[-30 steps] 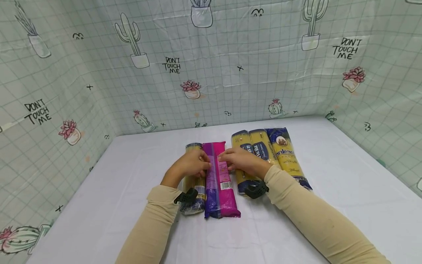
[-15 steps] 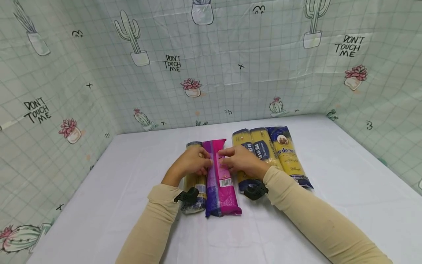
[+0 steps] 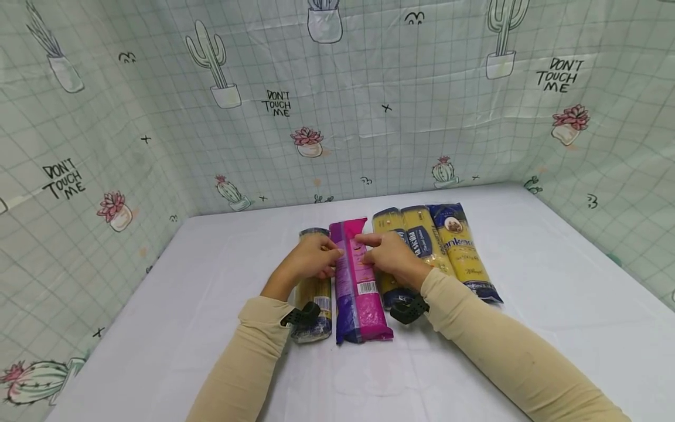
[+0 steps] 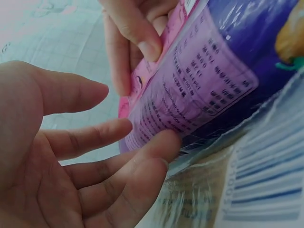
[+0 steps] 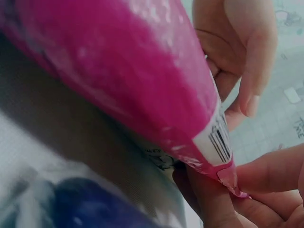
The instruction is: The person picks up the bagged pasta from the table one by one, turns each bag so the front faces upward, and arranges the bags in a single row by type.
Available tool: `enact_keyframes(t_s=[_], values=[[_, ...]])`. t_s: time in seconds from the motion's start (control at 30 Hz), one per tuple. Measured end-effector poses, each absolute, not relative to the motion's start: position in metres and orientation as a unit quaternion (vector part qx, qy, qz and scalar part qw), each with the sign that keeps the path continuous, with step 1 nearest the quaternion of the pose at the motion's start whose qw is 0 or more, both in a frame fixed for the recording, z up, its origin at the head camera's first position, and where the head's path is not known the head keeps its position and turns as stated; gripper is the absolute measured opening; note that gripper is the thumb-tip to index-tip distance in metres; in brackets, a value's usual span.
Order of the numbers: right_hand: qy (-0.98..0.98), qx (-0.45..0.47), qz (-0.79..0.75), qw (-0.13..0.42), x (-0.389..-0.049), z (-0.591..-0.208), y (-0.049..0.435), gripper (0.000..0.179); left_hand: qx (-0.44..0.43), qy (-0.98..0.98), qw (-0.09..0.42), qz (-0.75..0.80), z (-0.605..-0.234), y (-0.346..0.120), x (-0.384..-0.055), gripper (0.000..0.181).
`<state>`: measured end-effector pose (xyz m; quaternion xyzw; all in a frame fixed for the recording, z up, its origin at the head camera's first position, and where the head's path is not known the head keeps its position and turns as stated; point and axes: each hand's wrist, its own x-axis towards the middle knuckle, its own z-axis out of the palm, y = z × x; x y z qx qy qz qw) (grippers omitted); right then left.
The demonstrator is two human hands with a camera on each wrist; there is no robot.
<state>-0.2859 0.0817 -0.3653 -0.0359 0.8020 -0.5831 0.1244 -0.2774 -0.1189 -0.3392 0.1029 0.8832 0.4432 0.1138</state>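
Observation:
A pink and purple plastic packet [image 3: 364,305] with a barcode label lies lengthwise between the two hands. My right hand [image 3: 392,258] pinches its right side; in the right wrist view the thumb and fingers [image 5: 266,173] nip the pink film. On the other side, my left hand [image 3: 311,258] has loosely extended fingers, with fingertips [image 4: 166,142] against the printed purple face and the thumb apart from it. Under the left hand lies a yellow spaghetti packet [image 3: 314,290], partly covered. The right hand hides part of the nearest yellow pasta packet [image 3: 387,220].
Two more yellow and blue pasta packets, one middle [image 3: 422,237] and one outer [image 3: 464,252], lie side by side at the right. All rest on a white-covered table [image 3: 211,269]. A cactus-print sheet [image 3: 337,158] rises behind and along both sides.
The pink and purple packet has shifted slightly right and away from me, opening a gap beside the left spaghetti packet. The right index finger has straightened somewhat. The yellow packets stay in place.

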Motion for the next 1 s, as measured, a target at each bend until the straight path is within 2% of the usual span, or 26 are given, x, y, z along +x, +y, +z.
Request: enact_keyframes(t_s=[0.27,0.5,0.67,0.9,1.0], values=[[0.75,-0.013,-0.649,0.124,-0.289,-0.37,0.089,0.06,0.075,0.861,0.122,0.489,-0.344,-0.114,-0.274,0.034],[0.721,0.013,-0.686,0.099,-0.293,-0.36,0.097,0.06,0.092,0.816,0.142,0.553,-0.341,-0.11,-0.273,0.064],[0.696,0.01,-0.712,0.093,-0.297,-0.355,0.102,0.06,0.092,0.797,0.151,0.577,-0.336,-0.107,-0.273,0.079],[0.667,-0.006,-0.738,0.103,-0.299,-0.354,0.104,0.056,0.092,0.766,0.2,0.605,-0.346,-0.112,-0.277,0.075],[0.671,-0.008,-0.734,0.104,-0.298,-0.353,0.103,0.057,0.098,0.757,0.2,0.614,-0.349,-0.112,-0.279,0.072]])
